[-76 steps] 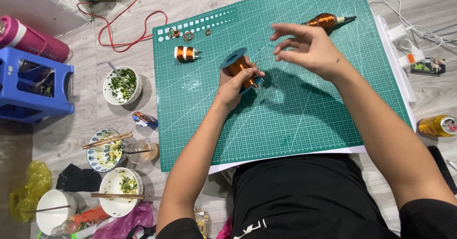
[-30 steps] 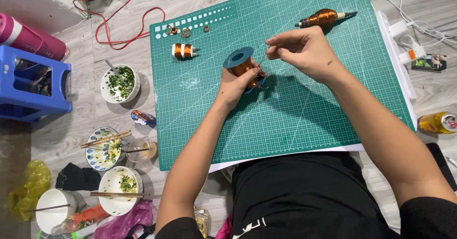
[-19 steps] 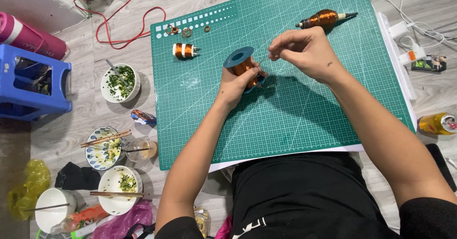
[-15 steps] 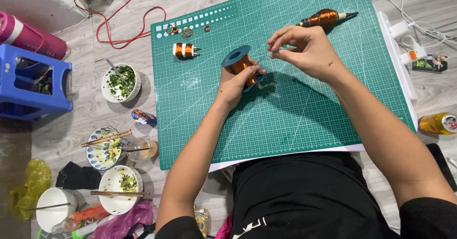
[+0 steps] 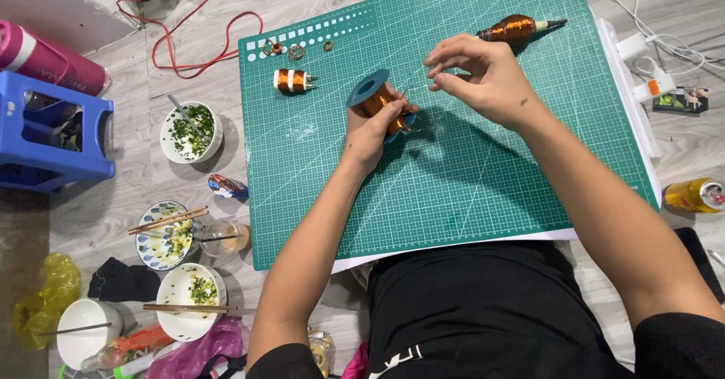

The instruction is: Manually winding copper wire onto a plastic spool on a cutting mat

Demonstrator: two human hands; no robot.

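Note:
My left hand [image 5: 368,132] grips a blue spool of copper wire [image 5: 372,96], tilted over the green cutting mat [image 5: 483,198]. My right hand [image 5: 483,77] hovers just right of the spool with thumb and fingertips pinched together, apparently on a thin wire strand too fine to see clearly. A small wound copper coil [image 5: 291,81] lies on the mat to the left of the spool. A long copper-wound bobbin with a dark tip [image 5: 518,27] lies at the mat's far edge, beyond my right hand. Several small rings [image 5: 293,49] sit near the mat's top left corner.
Left of the mat on the floor are bowls with greens [image 5: 189,130], bowls with chopsticks [image 5: 164,232], a glass [image 5: 223,236], a blue plastic stool [image 5: 49,134], a pink bottle [image 5: 45,56] and a red cable [image 5: 198,43]. A white power strip [image 5: 638,54] and a yellow can [image 5: 695,195] lie to the right.
My right hand drew in from a spread-fingered pose to a pinch close to the spool. My left hand kept holding the spool in nearly the same place.

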